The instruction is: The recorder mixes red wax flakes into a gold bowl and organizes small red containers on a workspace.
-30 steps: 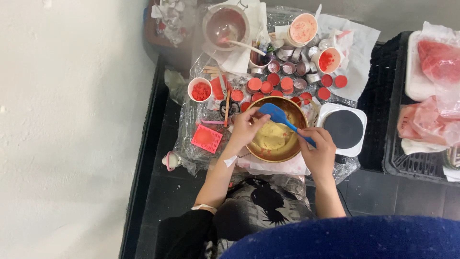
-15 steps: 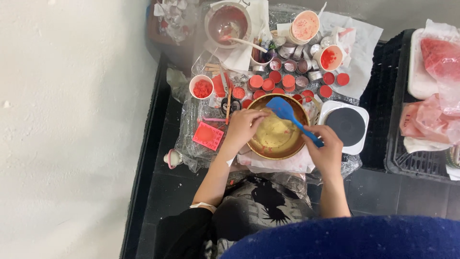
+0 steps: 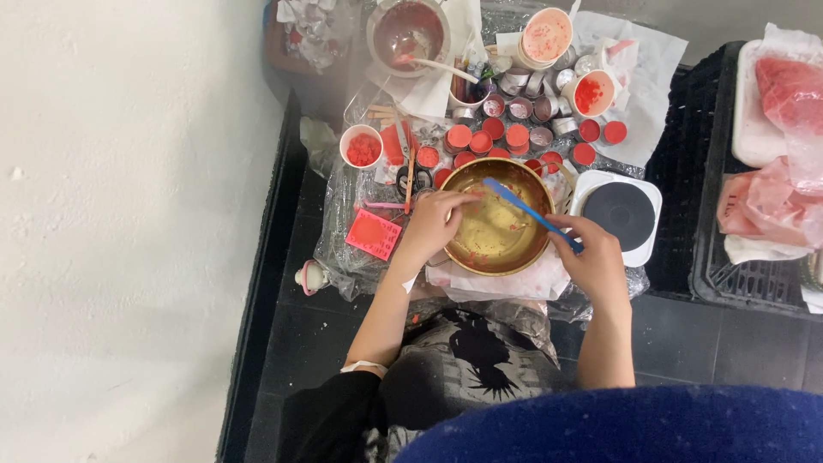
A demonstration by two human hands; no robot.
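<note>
A gold metal bowl (image 3: pixel 480 257) with yellowish paste and red specks sits on clear plastic in front of me. My left hand (image 3: pixel 431 225) grips the bowl's left rim, fingers over the edge. My right hand (image 3: pixel 591 257) holds a blue spatula (image 3: pixel 523 206) by its handle; the blade reaches into the bowl toward its far side. Both forearms stretch forward from my lap.
Behind the bowl stand several small tins with red filling (image 3: pixel 493 137), white cups of red bits (image 3: pixel 363 147) (image 3: pixel 591 93), and a dark bowl with a spoon (image 3: pixel 409 30). A white scale with a black disc (image 3: pixel 619 216) is right of the bowl. A pink card (image 3: pixel 374 233) lies left. Black crates (image 3: pixel 754 257) hold pink material.
The bowl now shows much less paste. The spatula has swung so its blade points up-left across the bowl. My left hand has shifted to the rim.
</note>
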